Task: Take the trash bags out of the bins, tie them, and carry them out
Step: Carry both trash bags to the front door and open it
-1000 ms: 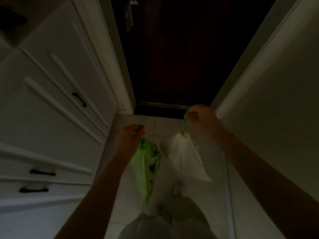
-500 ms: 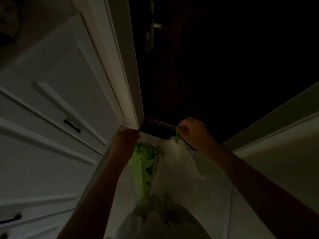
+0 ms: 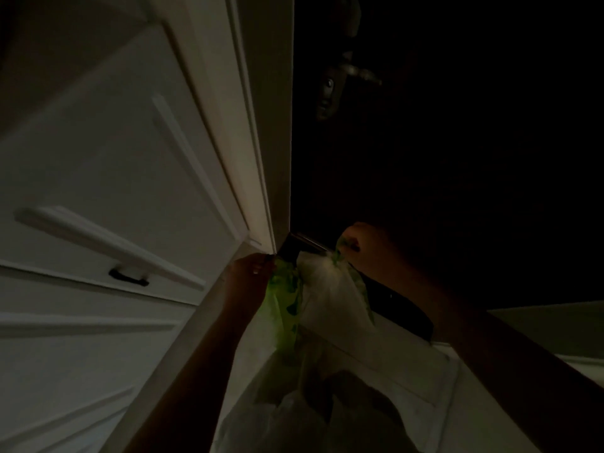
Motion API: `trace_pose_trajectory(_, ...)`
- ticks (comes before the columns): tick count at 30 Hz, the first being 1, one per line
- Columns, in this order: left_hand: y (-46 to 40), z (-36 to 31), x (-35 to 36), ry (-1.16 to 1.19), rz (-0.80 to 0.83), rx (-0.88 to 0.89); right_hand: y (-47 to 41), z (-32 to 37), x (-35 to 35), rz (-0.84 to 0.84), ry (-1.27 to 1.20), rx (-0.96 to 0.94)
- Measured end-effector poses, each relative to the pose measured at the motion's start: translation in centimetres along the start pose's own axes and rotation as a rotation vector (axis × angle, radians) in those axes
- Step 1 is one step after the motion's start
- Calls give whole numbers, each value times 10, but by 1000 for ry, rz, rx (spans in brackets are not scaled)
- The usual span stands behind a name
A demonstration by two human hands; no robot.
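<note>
Head view, dim light: the left hand (image 3: 250,273) is closed around the gathered top of a green trash bag (image 3: 286,302), which hangs free above the pale floor (image 3: 376,371). The right hand (image 3: 366,246) is fisted on the green tie of a white trash bag (image 3: 330,289), just beside the first. Both hang before a dark door (image 3: 425,158); its handle (image 3: 356,73) is probably a lever. White cabinet (image 3: 98,191) stands left.

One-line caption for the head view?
Left hand holds green bag, right hand white bag, at dark door.
</note>
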State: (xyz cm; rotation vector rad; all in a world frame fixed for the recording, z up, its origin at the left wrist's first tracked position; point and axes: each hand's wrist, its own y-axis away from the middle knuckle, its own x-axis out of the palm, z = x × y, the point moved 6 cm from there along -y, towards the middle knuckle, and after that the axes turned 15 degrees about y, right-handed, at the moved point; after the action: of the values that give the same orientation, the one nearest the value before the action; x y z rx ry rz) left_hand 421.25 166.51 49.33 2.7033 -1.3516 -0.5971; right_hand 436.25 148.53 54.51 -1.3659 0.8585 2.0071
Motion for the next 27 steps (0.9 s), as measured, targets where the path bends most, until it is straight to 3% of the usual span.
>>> trace_pose_trajectory(9,-36,35,-8,17,-204,-162,-81,18,33,197,48,-144)
trace_pose_trajectory(17,-61,73,7,183,-466,-340,-131,48,84,392,93,-415)
trace_pose_trajectory(27,-82,202,25,294,-852,-511,-194,47,221,579,116,-629)
